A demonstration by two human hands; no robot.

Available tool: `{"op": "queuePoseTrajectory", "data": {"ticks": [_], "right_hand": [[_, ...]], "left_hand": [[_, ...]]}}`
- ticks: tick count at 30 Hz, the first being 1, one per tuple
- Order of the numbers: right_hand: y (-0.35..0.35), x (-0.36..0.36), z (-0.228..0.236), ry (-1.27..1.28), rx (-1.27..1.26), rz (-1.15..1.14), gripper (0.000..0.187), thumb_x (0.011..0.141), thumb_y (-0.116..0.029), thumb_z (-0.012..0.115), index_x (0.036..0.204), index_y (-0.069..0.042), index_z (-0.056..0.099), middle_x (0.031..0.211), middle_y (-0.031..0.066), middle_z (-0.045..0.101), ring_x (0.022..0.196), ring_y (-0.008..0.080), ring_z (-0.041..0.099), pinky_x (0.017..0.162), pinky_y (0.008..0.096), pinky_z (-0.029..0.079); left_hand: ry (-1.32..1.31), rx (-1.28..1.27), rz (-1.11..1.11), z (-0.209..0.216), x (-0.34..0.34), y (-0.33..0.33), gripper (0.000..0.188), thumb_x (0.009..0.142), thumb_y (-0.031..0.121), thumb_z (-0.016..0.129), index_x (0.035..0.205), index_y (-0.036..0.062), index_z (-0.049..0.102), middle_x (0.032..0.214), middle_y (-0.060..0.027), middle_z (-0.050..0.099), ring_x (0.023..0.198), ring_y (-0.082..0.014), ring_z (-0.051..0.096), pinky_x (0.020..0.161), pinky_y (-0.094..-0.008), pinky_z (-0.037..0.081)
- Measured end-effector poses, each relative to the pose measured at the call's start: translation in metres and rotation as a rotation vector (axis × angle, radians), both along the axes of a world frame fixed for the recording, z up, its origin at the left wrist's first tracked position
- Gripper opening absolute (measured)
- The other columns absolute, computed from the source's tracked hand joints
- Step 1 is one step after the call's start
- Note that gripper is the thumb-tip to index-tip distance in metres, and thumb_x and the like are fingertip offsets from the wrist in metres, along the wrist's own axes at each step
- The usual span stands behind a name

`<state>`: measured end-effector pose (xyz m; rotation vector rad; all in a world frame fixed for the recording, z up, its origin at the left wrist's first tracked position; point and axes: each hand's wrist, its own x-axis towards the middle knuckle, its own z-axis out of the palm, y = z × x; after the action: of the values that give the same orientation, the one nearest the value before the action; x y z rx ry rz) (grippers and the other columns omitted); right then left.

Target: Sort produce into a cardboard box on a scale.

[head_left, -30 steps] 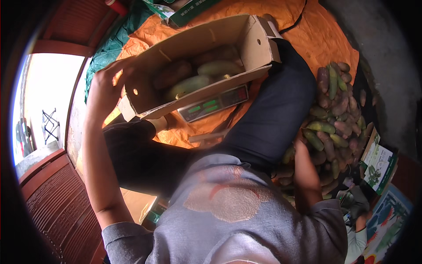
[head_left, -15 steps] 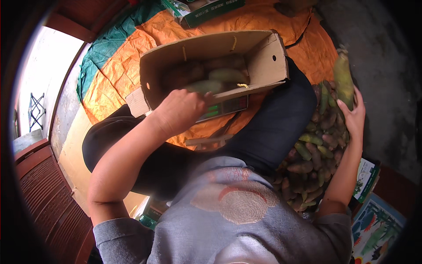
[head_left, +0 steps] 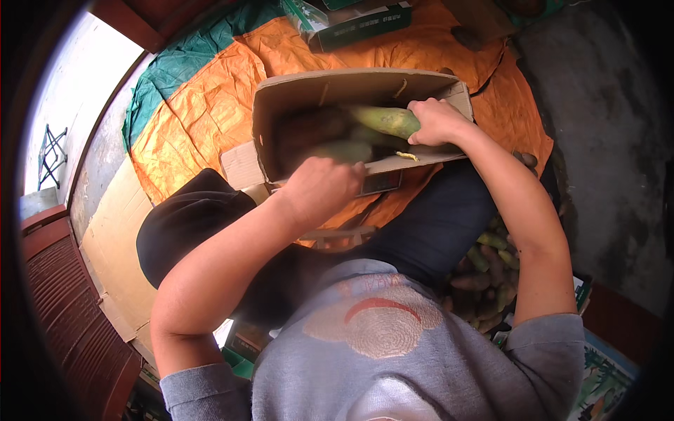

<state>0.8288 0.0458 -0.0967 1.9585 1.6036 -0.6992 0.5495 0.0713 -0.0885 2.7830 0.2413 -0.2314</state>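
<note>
A cardboard box (head_left: 358, 85) stands open in front of me, with several long vegetables inside. My right hand (head_left: 437, 121) reaches over its right side and is closed around the end of a large green radish (head_left: 382, 119). That radish lies slanted inside the box, above a paler green radish (head_left: 347, 150). At the near wall, my left hand (head_left: 324, 184) has its fingers curled over the rim, gripping the box. Darker vegetables in the left of the box are blurred and shadowed. A yellow cord (head_left: 406, 156) shows at the near rim.
Under the box sits a scale (head_left: 380, 184), mostly hidden. A pile of radishes (head_left: 484, 277) lies right of my leg. An orange tarp (head_left: 217, 91) covers the floor. A green carton (head_left: 358, 28) stands beyond the box, and a low wooden stool (head_left: 337, 238) is nearby.
My right hand has carried the green radish from the pile at the right into the box. The left hand stays at the near rim. The whole view has shifted slightly.
</note>
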Motion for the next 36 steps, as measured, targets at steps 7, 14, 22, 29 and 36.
{"op": "queuePoseTrajectory", "data": {"ticks": [7, 14, 22, 29, 36], "right_hand": [[0.013, 0.010, -0.051, 0.037, 0.047, -0.005, 0.063, 0.079, -0.029, 0.081, 0.132, -0.005, 0.056, 0.128, 0.0198, 0.065, 0.122, 0.0364, 0.061, 0.103, 0.0453, 0.050], [-0.016, 0.028, -0.016, 0.366, 0.475, -0.166, 0.047, 0.090, -0.021, 0.071, 0.132, -0.006, 0.058, 0.118, 0.0235, 0.068, 0.109, 0.0361, 0.067, 0.094, 0.0450, 0.053], [-0.181, 0.097, 0.042, 0.395, 1.424, -0.667, 0.035, 0.096, -0.008, 0.066, 0.128, 0.004, 0.059, 0.117, 0.0142, 0.069, 0.102, 0.0170, 0.068, 0.090, 0.0280, 0.053], [-0.403, 0.127, -0.090, 0.252, 1.150, -1.035, 0.033, 0.095, -0.003, 0.062, 0.128, -0.003, 0.061, 0.104, 0.0114, 0.071, 0.083, 0.0149, 0.069, 0.077, 0.0279, 0.053], [-0.566, 0.077, -0.213, 0.163, 0.373, -1.186, 0.040, 0.088, -0.018, 0.071, 0.125, -0.003, 0.064, 0.117, 0.0167, 0.072, 0.112, 0.0296, 0.068, 0.098, 0.0384, 0.051]], "left_hand": [[0.024, 0.012, -0.041, -0.002, -0.002, 0.000, 0.050, 0.089, 0.006, 0.056, 0.138, -0.0014, 0.055, 0.086, -0.0110, 0.070, 0.072, -0.0255, 0.071, 0.058, -0.0349, 0.056], [0.085, 0.002, -0.040, 0.003, 0.000, -0.002, 0.052, 0.088, 0.006, 0.057, 0.140, 0.0036, 0.056, 0.092, -0.0120, 0.072, 0.074, -0.0277, 0.072, 0.060, -0.0378, 0.057], [-0.328, 0.034, 0.244, 0.012, -0.017, 0.036, 0.036, 0.094, 0.015, 0.066, 0.129, 0.0088, 0.065, 0.115, -0.0132, 0.072, 0.092, -0.0341, 0.071, 0.081, -0.0388, 0.057], [-0.350, 0.024, 0.409, 0.016, -0.032, 0.056, 0.032, 0.099, 0.016, 0.063, 0.130, 0.0122, 0.067, 0.112, -0.0125, 0.074, 0.103, -0.0233, 0.073, 0.084, -0.0338, 0.056], [-0.475, -0.132, 0.527, -0.009, -0.038, 0.084, 0.036, 0.097, 0.008, 0.064, 0.132, 0.0146, 0.066, 0.130, -0.0101, 0.068, 0.116, -0.0204, 0.068, 0.094, -0.0296, 0.054]]}}
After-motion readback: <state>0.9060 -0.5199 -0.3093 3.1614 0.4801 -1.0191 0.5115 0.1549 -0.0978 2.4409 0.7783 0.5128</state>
